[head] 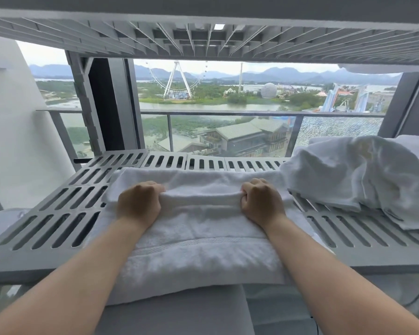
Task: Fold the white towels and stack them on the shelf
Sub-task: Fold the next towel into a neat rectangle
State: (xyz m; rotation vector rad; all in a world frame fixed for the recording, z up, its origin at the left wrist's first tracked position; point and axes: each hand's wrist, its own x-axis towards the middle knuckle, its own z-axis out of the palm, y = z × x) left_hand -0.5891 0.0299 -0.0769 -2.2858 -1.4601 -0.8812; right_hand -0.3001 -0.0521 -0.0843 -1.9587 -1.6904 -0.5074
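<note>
The grey shelf (58, 213) with long slots runs across in front of you. Your white towel (203, 252) lies flat in its middle and hangs over the front edge. A crumpled pile of towels (361, 175) sits by the right edge. Your left hand (138, 204) and right hand (261, 201) each grip a raised fold of the towel
</note>
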